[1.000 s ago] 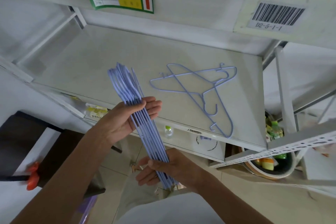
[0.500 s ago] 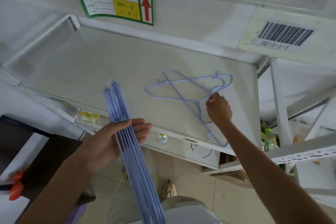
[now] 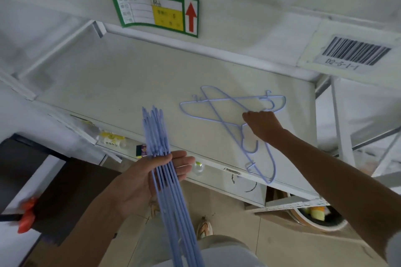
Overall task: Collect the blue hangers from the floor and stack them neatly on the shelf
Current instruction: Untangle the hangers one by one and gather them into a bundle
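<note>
My left hand point(image 3: 149, 182) holds a tight bundle of several blue hangers point(image 3: 165, 180) edge-on, their top ends over the front edge of the white shelf point(image 3: 134, 84) and the lower ends down by my legs. Two blue hangers point(image 3: 219, 112) lie crossed flat on the shelf at its right side. My right hand point(image 3: 261, 124) rests on them near the necks, fingers curled down onto the wire; the pinch itself is hidden under the hand.
An upper shelf rail carries a green label point(image 3: 155, 12) and a barcode tag point(image 3: 355, 53). A lower shelf with small items point(image 3: 112, 138) sits below. A bowl of goods point(image 3: 319, 217) stands on the floor right; dark furniture with an orange object point(image 3: 27, 214) left.
My right hand left the bottom of the bundle, reached up to the two hangers on the shelf and now sits on them. The left hand keeps the bundle, lowered slightly.
</note>
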{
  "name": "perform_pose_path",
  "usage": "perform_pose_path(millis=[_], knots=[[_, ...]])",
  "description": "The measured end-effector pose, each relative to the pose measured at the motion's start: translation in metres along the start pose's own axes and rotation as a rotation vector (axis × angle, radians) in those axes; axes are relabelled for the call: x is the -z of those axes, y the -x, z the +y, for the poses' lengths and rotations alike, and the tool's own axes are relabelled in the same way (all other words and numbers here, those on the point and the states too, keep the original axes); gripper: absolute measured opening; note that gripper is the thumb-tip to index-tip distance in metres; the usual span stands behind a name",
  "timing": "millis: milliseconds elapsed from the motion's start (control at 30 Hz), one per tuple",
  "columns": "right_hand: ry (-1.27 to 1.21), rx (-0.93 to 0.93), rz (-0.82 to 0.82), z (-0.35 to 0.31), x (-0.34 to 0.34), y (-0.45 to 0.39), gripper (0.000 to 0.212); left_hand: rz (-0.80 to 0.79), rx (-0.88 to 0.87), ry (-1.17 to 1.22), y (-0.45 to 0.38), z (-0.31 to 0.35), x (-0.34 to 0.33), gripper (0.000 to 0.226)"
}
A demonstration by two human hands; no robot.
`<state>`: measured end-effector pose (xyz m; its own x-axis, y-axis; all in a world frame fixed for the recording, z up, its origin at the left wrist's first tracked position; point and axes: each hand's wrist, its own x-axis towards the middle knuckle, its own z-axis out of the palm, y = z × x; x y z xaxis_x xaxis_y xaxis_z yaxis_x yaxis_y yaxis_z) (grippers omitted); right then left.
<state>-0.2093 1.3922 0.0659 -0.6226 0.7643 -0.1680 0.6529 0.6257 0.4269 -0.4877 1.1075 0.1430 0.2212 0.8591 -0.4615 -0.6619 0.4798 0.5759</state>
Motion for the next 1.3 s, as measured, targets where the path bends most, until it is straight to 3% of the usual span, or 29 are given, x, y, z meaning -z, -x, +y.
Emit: perform_pose_path(millis=[100, 300, 467, 567, 767, 867, 933, 1067, 1300], knots=[[-0.033, 0.058, -0.019, -0.006, -0.008, 0.004, 0.031, -0.005, -0.021, 0.009, -0.001, 0.001, -0.005, 0.041], [0.038, 0.194, -0.043, 0.005, 0.004, -0.007, 0.023, 0.016, -0.006, 0.056, 0.007, -0.001, -0.008, 0.047], [-0.206, 0.021, 0.394, 0.025, 0.018, -0.008, 0.016, 0.019, -0.014, -0.010, 0.010, 0.006, -0.007, 0.059], [-0.346, -0.110, 0.462, 0.036, 0.025, -0.006, 0.016, 0.002, -0.034, -0.054, 0.012, 0.013, -0.009, 0.069], [-0.447, -0.329, 0.373, 0.058, 0.019, -0.007, 0.009, 0.039, -0.090, -0.004, 0.009, 0.026, -0.014, 0.047], [-0.476, -0.400, 0.426, 0.072, 0.020, -0.009, 0.008, 0.031, -0.101, 0.009, 0.006, 0.026, -0.012, 0.040], [-0.467, -0.384, 0.416, 0.074, 0.021, -0.009, 0.008, 0.035, -0.107, 0.018, 0.003, 0.021, -0.012, 0.042], [-0.433, -0.282, 0.231, 0.043, 0.001, 0.005, 0.012, 0.045, -0.079, 0.017, -0.005, 0.011, -0.009, 0.042], [-0.357, -0.252, 0.161, -0.016, -0.046, 0.030, 0.015, 0.054, -0.037, 0.014, -0.012, -0.001, 0.007, 0.042]])
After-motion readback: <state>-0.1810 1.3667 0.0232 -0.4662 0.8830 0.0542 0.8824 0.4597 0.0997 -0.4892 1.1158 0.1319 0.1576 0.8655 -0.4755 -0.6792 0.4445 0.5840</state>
